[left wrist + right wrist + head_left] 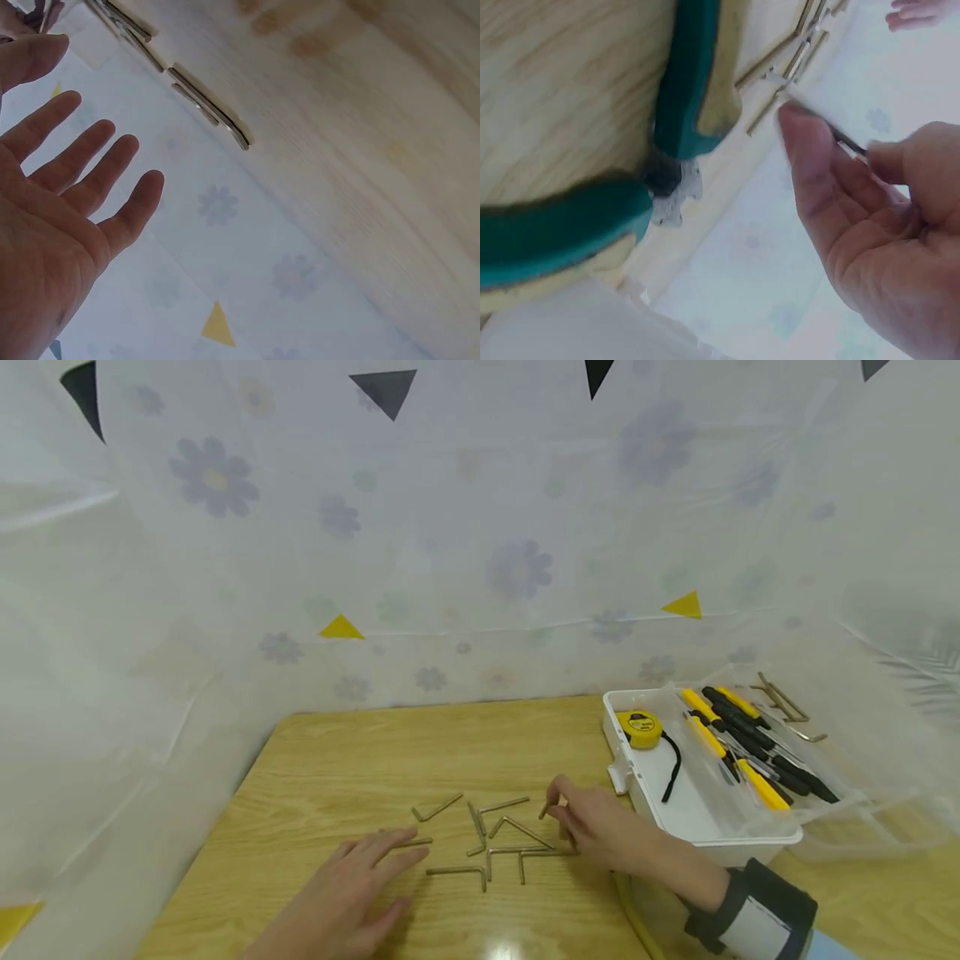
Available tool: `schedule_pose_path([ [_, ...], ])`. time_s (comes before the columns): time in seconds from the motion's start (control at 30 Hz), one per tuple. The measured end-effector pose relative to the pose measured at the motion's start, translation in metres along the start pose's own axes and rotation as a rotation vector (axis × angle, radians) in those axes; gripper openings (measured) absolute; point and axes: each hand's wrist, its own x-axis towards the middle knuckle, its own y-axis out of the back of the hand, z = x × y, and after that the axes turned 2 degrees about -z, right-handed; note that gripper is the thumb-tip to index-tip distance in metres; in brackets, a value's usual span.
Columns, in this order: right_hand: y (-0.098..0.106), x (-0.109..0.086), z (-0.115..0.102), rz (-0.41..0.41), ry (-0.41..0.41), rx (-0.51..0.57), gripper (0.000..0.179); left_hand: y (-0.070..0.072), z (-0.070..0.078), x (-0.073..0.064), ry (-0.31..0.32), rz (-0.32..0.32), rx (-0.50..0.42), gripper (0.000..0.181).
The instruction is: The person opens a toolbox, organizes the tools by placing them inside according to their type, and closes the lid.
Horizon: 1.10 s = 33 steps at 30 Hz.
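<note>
My right hand (609, 833) pinches an L-shaped hex key (847, 141) between thumb and fingers, just above the wooden table. My left hand (348, 889) is spread palm down at the near left, its fingers straight and grasping nothing. Partly behind its fingertips lies one brass-coloured hex key (417, 842). Several more lie loosely between the hands, among them a bent key (457, 870) at the front and another key (438, 807) farther back. In the left wrist view the left palm (56, 225) is bare.
Right of the table (375, 743) stands a white toolbox (712, 842) with its clear lid open. It holds a yellow tape measure (642, 728) and yellow-and-black screwdrivers (761, 785); more hex keys (783, 700) rest at its far side. Green-and-yellow pliers (694, 82) lie beside the right wrist.
</note>
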Motion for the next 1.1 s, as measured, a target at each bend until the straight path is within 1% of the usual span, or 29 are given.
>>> schedule_pose_path([
  [0.1, 0.007, -0.004, -0.002, 0.023, -0.047, 0.076, 0.015, -0.001, 0.001, -0.001, 0.020, -0.023, 0.002, 0.063],
  [0.17, 0.012, -0.006, -0.002, 0.035, -0.096, 0.124, 0.020, -0.001, 0.001, -0.001, 0.017, -0.014, 0.008, 0.062],
  [0.23, 0.018, -0.009, -0.001, 0.046, -0.140, 0.152, 0.021, -0.001, 0.002, -0.001, 0.014, -0.004, 0.013, 0.062],
  [0.37, 0.032, -0.019, -0.001, 0.047, -0.256, 0.227, 0.020, 0.000, 0.004, -0.001, 0.014, 0.006, 0.010, 0.062],
  [0.4, 0.035, -0.021, -0.001, 0.060, -0.278, 0.240, 0.018, 0.000, 0.004, -0.002, 0.012, 0.011, 0.012, 0.062],
  [0.43, 0.038, -0.023, 0.000, 0.081, -0.283, 0.233, 0.016, 0.000, 0.004, -0.002, 0.012, 0.014, 0.020, 0.063],
  [0.5, 0.044, -0.028, 0.002, 0.134, -0.264, 0.194, 0.011, 0.000, 0.004, -0.002, 0.003, 0.029, 0.030, 0.063],
  [0.57, 0.050, -0.032, 0.005, 0.198, -0.228, 0.115, 0.006, 0.000, 0.003, -0.001, -0.006, 0.040, 0.037, 0.064],
  [0.63, 0.056, -0.036, 0.008, 0.252, -0.202, 0.035, 0.006, 0.001, 0.003, -0.001, -0.002, 0.039, 0.039, 0.064],
  [0.7, 0.062, -0.041, 0.011, 0.300, -0.200, -0.029, 0.007, 0.001, 0.003, 0.000, 0.000, 0.039, 0.033, 0.064],
  [0.83, 0.077, -0.052, 0.019, 0.399, -0.230, -0.125, 0.009, 0.000, 0.005, 0.003, -0.010, 0.030, -0.006, 0.061],
  [0.97, 0.093, -0.068, 0.030, 0.534, -0.242, -0.228, 0.012, -0.002, 0.011, 0.009, -0.035, 0.009, -0.054, 0.059],
  [1.1, 0.111, -0.085, 0.038, 0.623, -0.302, -0.269, 0.010, -0.006, 0.018, 0.014, -0.065, -0.015, -0.076, 0.061],
])
